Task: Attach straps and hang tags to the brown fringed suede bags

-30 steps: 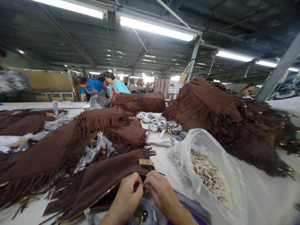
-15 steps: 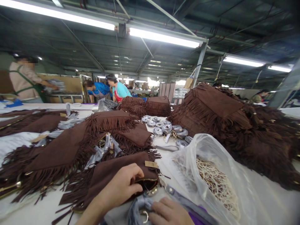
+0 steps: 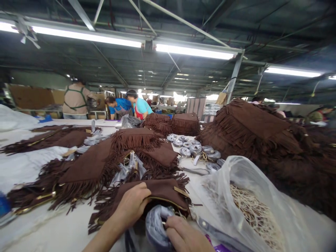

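Note:
A brown fringed bag (image 3: 162, 189) lies in front of me with its zippered mouth gaping towards me. My left hand (image 3: 134, 203) is closed on the upper edge of that mouth and lifts it. In my right hand (image 3: 185, 232) is a coiled strap (image 3: 159, 224) wrapped in greyish plastic, held at the bag's opening; the fingertips curl into the coil's middle. A tan tag (image 3: 181, 191) hangs at the bag's right end. How far the coil reaches inside the bag is partly hidden.
Right of the bag stands a clear plastic sack (image 3: 236, 175) of pale cords (image 3: 252, 206). Behind it are several wrapped coiled straps (image 3: 195, 149) and a high pile of fringed bags (image 3: 246, 122). More bags (image 3: 86, 161) lie left. Several people work in the background.
My right hand has raised the coiled strap to the bag's mouth. My left hand has opened the mouth wider. The view has swung left, and a background person in a green-strapped apron has turned.

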Motion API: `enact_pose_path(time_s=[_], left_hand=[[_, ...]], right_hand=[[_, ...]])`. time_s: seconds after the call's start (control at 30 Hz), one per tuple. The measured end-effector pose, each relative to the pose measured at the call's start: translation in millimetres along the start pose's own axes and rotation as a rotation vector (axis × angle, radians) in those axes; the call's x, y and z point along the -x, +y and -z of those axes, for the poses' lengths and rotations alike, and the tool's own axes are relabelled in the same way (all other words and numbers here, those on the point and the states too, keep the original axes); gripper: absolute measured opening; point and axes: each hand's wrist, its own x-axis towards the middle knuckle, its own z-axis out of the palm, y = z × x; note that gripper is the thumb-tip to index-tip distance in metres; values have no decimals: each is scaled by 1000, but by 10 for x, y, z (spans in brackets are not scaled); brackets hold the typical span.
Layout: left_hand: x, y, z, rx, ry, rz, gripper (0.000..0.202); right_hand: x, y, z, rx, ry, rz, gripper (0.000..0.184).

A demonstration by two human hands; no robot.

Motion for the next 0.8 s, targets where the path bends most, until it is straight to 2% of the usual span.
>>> enact_pose_path(time_s=[0.07,0.17,0.2,0.27,0.33,0.4,0.47,0.53,0.6,0.67,0.73,0.8], left_hand=[[18,59,-66,58,18,-41,24],[55,97,-174,83,52,-11,25],[73,89,-191,100,51,11,25],[122,42,-184,182,16,35,26],[185,-30,-138,332,-54,35,25],[248,-101,-92,524,-117,91,26],[286,-148,-67,723,-167,170,33],[292,-156,-53,838,-192,206,37],[289,-134,-23,819,-186,183,39],[330,-117,23,704,-151,153,42],[466,-155,42,503,-98,107,46],[699,-280,-17,216,-11,38,53]], right_hand=[[-205,-50,-130,114,11,-105,19],[-447,-127,-452,222,90,-301,12],[-487,-144,-546,207,131,-312,11],[-491,-151,-647,73,173,-300,23],[-429,-116,-619,-172,140,-262,39],[-368,-47,-531,-361,100,-224,40],[-365,23,-479,-327,110,-200,28],[-428,56,-491,-150,117,-178,22],[-519,37,-518,-30,106,-160,22],[-582,-26,-500,-15,103,-155,22],[-578,-125,-436,-27,92,-163,18],[-510,-261,-392,-4,63,-162,15]])
